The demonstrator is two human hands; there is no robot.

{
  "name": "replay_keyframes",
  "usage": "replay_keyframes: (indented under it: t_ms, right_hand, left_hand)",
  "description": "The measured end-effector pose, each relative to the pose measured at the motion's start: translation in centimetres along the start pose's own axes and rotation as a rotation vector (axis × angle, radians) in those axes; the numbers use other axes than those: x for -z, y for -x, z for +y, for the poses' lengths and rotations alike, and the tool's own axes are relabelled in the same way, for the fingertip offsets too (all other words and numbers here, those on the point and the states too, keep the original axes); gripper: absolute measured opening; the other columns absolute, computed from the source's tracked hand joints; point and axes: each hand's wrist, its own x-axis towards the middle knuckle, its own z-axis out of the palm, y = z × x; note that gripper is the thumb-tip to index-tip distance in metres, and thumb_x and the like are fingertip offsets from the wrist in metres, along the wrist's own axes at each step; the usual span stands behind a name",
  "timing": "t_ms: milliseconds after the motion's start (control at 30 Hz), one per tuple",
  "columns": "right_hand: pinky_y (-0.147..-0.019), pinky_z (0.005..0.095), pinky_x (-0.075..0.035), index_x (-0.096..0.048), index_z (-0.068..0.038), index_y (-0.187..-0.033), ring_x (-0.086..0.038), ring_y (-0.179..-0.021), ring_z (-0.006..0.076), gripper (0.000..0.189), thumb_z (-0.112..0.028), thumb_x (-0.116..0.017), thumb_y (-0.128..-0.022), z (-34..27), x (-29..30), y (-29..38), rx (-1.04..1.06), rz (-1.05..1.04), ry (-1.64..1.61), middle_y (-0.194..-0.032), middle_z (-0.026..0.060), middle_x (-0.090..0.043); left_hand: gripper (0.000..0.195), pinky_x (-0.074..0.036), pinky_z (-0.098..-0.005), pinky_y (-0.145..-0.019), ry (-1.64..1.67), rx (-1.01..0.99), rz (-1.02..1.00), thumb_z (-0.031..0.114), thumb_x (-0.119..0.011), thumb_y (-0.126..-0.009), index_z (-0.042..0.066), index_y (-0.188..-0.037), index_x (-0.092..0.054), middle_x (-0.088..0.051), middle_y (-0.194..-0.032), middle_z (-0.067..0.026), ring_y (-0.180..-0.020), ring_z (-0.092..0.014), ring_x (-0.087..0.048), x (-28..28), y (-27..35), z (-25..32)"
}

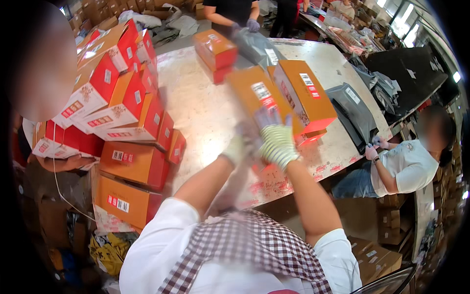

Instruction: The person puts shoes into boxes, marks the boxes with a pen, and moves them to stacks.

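My right hand (pixel 277 137), in a striped knit glove, lies over the near end of an orange-topped cardboard shoe box (pixel 253 90), fingers on its lid. Beside it, at the box's near left corner, is my left hand (pixel 240 143); motion blur hides its fingers and whether they grip. The box is tilted and blurred along its left side. Right next to it another orange shoe box (pixel 304 92) rests on top of a further box (pixel 312 136). Both boxes bear printed labels.
A tall stack of shoe boxes (pixel 125 110) lines the left of the worktable (pixel 191 99). Two stacked boxes (pixel 214 51) and a grey plastic mailer (pixel 257 47) lie near a co-worker (pixel 231 14) opposite. Another person (pixel 400 165) handles a grey mailer (pixel 350 110) at right.
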Motion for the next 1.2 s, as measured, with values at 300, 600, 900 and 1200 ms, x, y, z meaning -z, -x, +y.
replay_keyframes:
  t_ms: [300, 600, 900, 1200]
  right_hand:
    - [-0.117, 0.0600, -0.021, -0.046, -0.012, -0.146, -0.036, -0.144, 0.0344, 0.065, -0.027, -0.069, -0.088, 5.4, -4.1, -2.1, 0.046, 0.367, -0.025, -0.155, 0.0133, -0.041]
    - [-0.096, 0.0354, -0.048, -0.060, -0.001, -0.130, -0.062, -0.110, 0.0282, 0.053, -0.031, -0.076, -0.089, -20.3, -13.8, -4.5, 0.153, -0.128, -1.267, -0.120, 0.0144, -0.068]
    - [-0.104, 0.0435, -0.049, -0.056, -0.004, -0.134, -0.059, -0.121, 0.0261, 0.059, -0.030, -0.076, -0.085, -17.7, -18.0, -1.7, -0.372, -0.630, -2.203, -0.134, 0.0136, -0.060]
    - [-0.110, 0.0407, -0.043, -0.051, -0.001, -0.139, -0.054, -0.126, 0.0252, 0.054, -0.030, -0.064, -0.095, -10.5, -10.6, 14.1, -0.337, -0.057, -2.244, -0.137, 0.0113, -0.056]
  left_hand:
    - [0.046, -0.045, -0.0403, -0.106, -1.514, -0.794, 0.212, 0.037, -0.059, -0.099, 0.005, -0.131, -0.059, -0.059, -0.132, -0.0167, -0.119, -0.031, -0.058, -0.4, 16.7, 7.8]
    - [0.087, -0.022, -0.0642, -0.114, -1.762, -0.094, 1.464, 0.071, -0.052, -0.084, 0.005, -0.141, -0.050, -0.048, -0.148, -0.0189, -0.137, -0.035, -0.043, 30.1, 35.6, 30.0]
    - [0.106, -0.002, -0.0598, -0.122, -1.957, 0.017, 0.904, 0.071, -0.057, -0.082, -0.006, -0.150, -0.032, -0.034, -0.155, -0.0283, -0.147, -0.040, -0.028, 17.0, 35.5, 20.1]
    - [0.104, -0.039, -0.0402, -0.111, -0.469, -0.624, 0.255, 0.032, -0.083, -0.082, 0.006, -0.158, -0.016, -0.042, -0.147, -0.0181, -0.133, -0.030, -0.044, 3.4, 34.0, 11.5]
